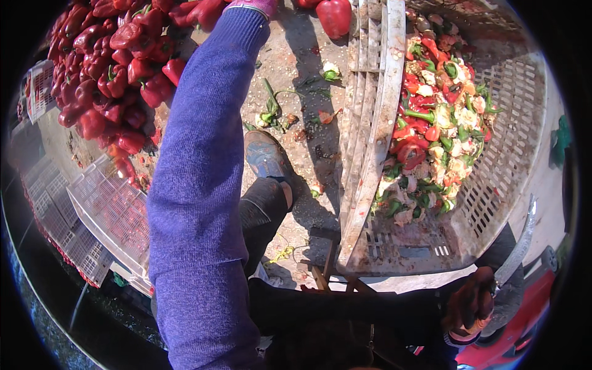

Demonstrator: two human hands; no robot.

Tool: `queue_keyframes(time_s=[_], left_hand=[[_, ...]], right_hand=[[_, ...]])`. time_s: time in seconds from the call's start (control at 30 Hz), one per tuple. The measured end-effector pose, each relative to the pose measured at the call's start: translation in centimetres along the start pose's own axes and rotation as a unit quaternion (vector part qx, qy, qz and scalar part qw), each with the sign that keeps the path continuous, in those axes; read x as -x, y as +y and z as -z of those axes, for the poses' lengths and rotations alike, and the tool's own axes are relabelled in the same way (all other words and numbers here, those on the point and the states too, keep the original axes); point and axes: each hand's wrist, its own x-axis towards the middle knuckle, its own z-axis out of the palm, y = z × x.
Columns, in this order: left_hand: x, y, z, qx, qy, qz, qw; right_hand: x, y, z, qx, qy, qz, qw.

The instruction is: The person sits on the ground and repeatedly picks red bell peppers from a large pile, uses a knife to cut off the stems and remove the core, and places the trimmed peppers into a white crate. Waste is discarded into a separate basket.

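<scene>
My left arm in a purple knit sleeve reaches to the top edge, where only the pink-gloved base of my left hand (259,5) shows; its fingers are cut off. Beside it on the left lies a heap of red bell peppers (111,78), and a red bell pepper (334,19) lies to its right. At the lower right, in shade, my right hand (469,303) is closed on a knife with a curved blade (520,243) pointing up. A dirty, slotted plastic crate (499,162) on the right holds pepper cores and stems (444,120).
Stacked pale plastic crates (108,212) stand at the left. My shoe (264,155) is on the dusty ground among pepper scraps (273,113). A wooden frame (323,273) is near the large crate's lower corner, and a red vehicle (513,319) shows at the lower right.
</scene>
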Motion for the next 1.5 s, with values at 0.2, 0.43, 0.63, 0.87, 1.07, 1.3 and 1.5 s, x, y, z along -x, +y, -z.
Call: queue_keyframes(time_s=[0.2, 0.43, 0.63, 0.87, 1.07, 1.3, 1.5], left_hand=[[-2.2, 0.8, -2.9, 0.121, -0.009, 0.080, 0.989], [-1.1, -2.5, -1.2, 0.325, 0.059, 0.130, 0.935], [6.3, -4.5, 8.4, 0.242, 0.048, 0.150, 0.957], [10.4, -3.8, 9.9, 0.147, 0.049, 0.038, 0.987], [9.0, -0.3, 4.5, 0.132, -0.002, 0.012, 0.991], [2.9, 0.4, -2.2, 0.137, 0.061, 0.068, 0.986], [1.0, 1.8, -4.8, 0.283, -0.001, 0.124, 0.951]], right_hand=[[-0.9, -1.2, 0.0, -0.032, -0.080, -0.049, 0.995], [-0.1, -1.3, -0.1, -0.014, -0.050, -0.015, 0.999], [1.5, 1.3, -2.0, 0.047, 0.014, 0.020, 0.999], [3.9, 3.7, -1.0, 0.196, -0.004, 0.017, 0.980], [3.9, 6.1, 0.3, 0.142, 0.052, 0.046, 0.987], [2.4, 4.5, 0.5, 0.147, 0.036, 0.027, 0.988], [0.9, 4.3, -0.4, 0.160, 0.109, -0.002, 0.981]])
